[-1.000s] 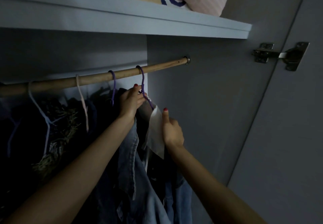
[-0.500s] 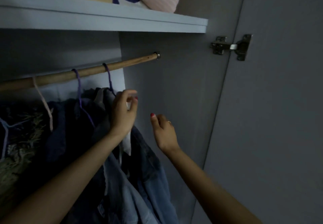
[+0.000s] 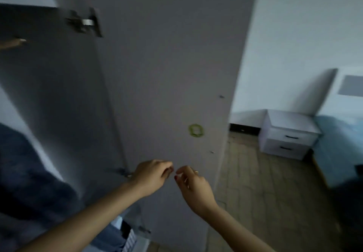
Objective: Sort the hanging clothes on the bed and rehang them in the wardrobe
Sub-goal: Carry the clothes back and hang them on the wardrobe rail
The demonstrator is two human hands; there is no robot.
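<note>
Head view: left hand [image 3: 151,177] and right hand [image 3: 193,188], both empty, fingers loosely curled, fingertips close together but apart, in front of the open wardrobe door [image 3: 172,74], which bears a hinge [image 3: 84,22] at upper left and a small green ring [image 3: 195,130] at mid-height. Each grip is slack, holding nothing. Dark hanging clothes [image 3: 29,173] sit blurred in the wardrobe at near left under the rod end [image 3: 13,42]; far right, white nightstand [image 3: 288,133] on tiled floor [image 3: 265,192] beside the blue-covered bed [image 3: 337,145].
</note>
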